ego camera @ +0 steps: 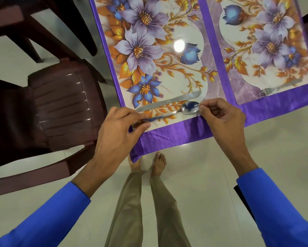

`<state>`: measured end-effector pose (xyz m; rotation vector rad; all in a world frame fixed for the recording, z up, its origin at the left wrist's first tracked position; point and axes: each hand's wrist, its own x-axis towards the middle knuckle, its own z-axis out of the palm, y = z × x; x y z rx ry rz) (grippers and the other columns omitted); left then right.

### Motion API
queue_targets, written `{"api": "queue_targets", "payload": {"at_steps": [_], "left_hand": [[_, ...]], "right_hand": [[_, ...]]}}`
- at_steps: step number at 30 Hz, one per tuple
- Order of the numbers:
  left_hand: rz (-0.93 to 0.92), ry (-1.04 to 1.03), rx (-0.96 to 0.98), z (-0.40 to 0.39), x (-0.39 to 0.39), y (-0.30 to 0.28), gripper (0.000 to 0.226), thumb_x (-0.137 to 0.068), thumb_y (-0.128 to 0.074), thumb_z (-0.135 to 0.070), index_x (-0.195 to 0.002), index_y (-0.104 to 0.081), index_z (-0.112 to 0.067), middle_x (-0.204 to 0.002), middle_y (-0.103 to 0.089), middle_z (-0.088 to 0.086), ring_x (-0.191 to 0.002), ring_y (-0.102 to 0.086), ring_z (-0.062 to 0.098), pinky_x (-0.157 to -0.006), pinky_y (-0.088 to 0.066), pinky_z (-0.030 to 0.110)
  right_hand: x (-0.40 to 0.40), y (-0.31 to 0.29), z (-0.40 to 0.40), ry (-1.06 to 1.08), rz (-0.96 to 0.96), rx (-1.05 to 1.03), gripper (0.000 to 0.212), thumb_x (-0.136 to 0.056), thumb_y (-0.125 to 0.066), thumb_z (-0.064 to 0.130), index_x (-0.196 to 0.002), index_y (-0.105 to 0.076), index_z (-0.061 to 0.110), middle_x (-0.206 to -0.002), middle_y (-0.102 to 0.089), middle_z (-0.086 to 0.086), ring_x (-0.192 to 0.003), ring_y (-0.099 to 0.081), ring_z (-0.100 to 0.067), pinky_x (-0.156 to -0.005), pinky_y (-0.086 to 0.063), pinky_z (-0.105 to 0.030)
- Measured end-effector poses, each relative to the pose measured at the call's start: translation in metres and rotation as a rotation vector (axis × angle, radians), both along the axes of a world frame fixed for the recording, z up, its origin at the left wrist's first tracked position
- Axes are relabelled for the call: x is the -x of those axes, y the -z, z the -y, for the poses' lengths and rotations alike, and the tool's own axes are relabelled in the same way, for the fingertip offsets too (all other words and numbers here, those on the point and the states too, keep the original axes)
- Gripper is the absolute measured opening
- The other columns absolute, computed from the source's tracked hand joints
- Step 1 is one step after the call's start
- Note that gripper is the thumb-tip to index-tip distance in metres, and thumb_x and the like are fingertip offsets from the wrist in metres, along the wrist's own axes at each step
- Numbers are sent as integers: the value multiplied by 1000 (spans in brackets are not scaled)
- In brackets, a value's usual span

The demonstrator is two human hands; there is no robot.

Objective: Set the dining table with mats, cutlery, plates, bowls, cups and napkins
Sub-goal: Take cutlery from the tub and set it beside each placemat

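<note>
Left hand (pixel 117 129) pinches spoon (pixel 183 109) handle; right hand (pixel 222 116) fingertips pinch bowl tip. Judgement: lay spoon parallel beside knife (pixel 167 102), inside mat (pixel 160 68) edge, release together.

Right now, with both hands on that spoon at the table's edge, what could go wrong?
The spoon lies close to the mat's near border, so a nudge from the left hand or right hand might tip it off the table. Shifting it could also bump the knife just beyond it out of line.

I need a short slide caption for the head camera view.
Both hands, left and right, align a spoon beside a knife on a floral mat.
</note>
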<state>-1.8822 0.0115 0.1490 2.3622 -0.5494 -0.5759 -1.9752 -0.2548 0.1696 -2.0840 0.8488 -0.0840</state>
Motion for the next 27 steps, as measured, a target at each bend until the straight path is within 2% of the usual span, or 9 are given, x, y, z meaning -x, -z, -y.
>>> {"api": "queue_targets", "payload": {"at_steps": [8,12,15,19,23,27], "left_hand": [[12,11,25,-3,-2,4,59,-87,-57,-60,-126,-75,-20,-123,-72,-1,-116,-47,6,-88,-43,26],[16,-159,125,-9,-8,3,41,-94,-66,-47,-125,-73,-21,-120,-67,-11,-116,-62,12,-89,-56,31],[10,-191,84,-14,-17,7,48,-92,-64,-51,-129,-71,-22,-127,-68,0,-121,-61,14,-90,-58,35],[18,-144,45,-12,-20,10,54,-89,-64,-55,-133,-70,-24,-131,-65,1,-127,-56,16,-92,-60,43],[18,-153,19,-6,-20,10,53,-89,-64,-55,-132,-71,-25,-132,-64,1,-129,-54,17,-94,-59,44],[22,-142,10,-5,-19,11,52,-88,-62,-56,-128,-73,-24,-129,-65,2,-128,-55,18,-91,-58,42]], "right_hand": [[-3,-1,6,-12,4,21,15,-99,-71,26,-109,-76,17,-96,-75,10,-92,-67,4,-81,-54,-10],[-14,-3,18,21,13,120,19,-100,-68,27,-117,-76,20,-102,-75,7,-92,-67,1,-83,-55,-13],[-23,-1,27,-79,-34,168,25,-100,-69,22,-125,-73,23,-110,-71,3,-92,-65,1,-81,-50,-4],[-30,2,31,-239,-114,259,29,-98,-71,20,-126,-74,22,-109,-67,0,-82,-58,7,-74,-42,4],[-32,3,32,-255,-129,280,25,-98,-71,23,-123,-75,23,-113,-68,-2,-82,-59,5,-73,-41,2],[-32,3,31,-229,-115,275,25,-97,-72,25,-122,-75,22,-109,-67,0,-84,-60,0,-78,-50,-8]]}}
